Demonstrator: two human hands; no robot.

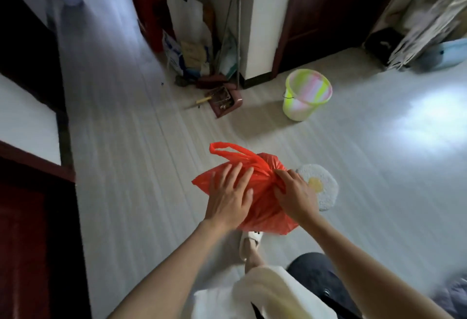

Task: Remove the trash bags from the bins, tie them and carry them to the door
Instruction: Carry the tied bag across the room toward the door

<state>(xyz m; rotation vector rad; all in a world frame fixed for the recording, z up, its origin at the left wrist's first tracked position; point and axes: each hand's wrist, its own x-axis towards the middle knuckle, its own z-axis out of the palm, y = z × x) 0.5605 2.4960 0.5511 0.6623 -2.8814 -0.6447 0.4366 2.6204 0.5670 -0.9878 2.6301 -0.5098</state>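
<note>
at the far left a dark wooden door [27, 230] stands beside the pale floor [121, 141]. further right, the left hand [231, 198] lies flat on the red trash bag [262, 207], its grip spread with fingers fanned across the plastic. the bag hangs above the floor in front of the person, one handle loop [227, 150] sticking up loose. the right hand [294, 196] has its grip pinched shut on the bag's gathered neck. just right of it a small egg-shaped rug [326, 187] lies on the floor. beyond, near the white pillar [262, 28], stands a yellow-green and pink striped bin [307, 93], a dustpan [225, 101] to its left.
</note>
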